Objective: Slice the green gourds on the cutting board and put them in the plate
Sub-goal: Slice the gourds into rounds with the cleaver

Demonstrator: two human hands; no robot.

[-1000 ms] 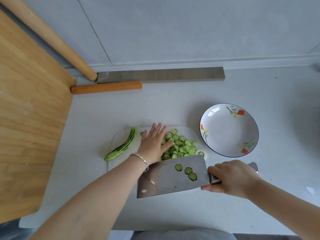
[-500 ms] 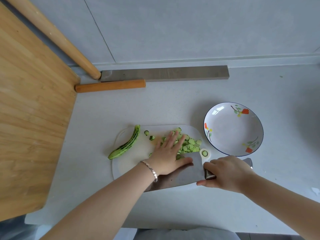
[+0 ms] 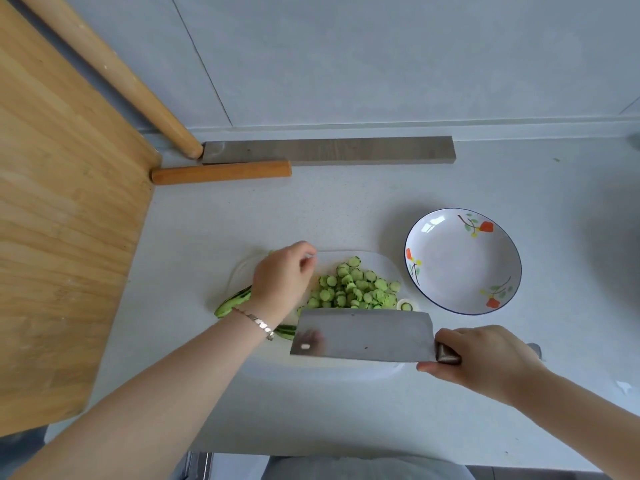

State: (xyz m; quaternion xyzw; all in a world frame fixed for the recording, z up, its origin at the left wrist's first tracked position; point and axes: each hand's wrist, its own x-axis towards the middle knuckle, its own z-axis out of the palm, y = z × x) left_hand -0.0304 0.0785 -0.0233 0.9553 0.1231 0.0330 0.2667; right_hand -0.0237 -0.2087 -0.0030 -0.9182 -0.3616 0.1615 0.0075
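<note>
A big wooden board (image 3: 65,220) fills the worktop (image 3: 346,209) at nine o'clock. A long wooden pole (image 3: 114,74) leans in from eleven o'clock, with a grey bar (image 3: 329,150) and a shorter wooden rod (image 3: 221,172) lying at its foot. At two o'clock from the white cutting board (image 3: 381,263) sits a flower-painted plate (image 3: 450,271), just beside it.

The cleaver (image 3: 363,336) lies broad side up over the board's six o'clock edge. The right hand (image 3: 485,358) has its fingers wrapped tight round the handle.

The left hand (image 3: 284,278) hovers over the board at nine o'clock, fingers curled towards the thumb; I cannot tell whether anything is pinched there. A whole green gourd (image 3: 232,303) pokes out from under that wrist. The gourd slices (image 3: 353,287) are heaped mid-board, just past the blade's far edge. A silver bracelet (image 3: 259,323) rings the left wrist.
</note>
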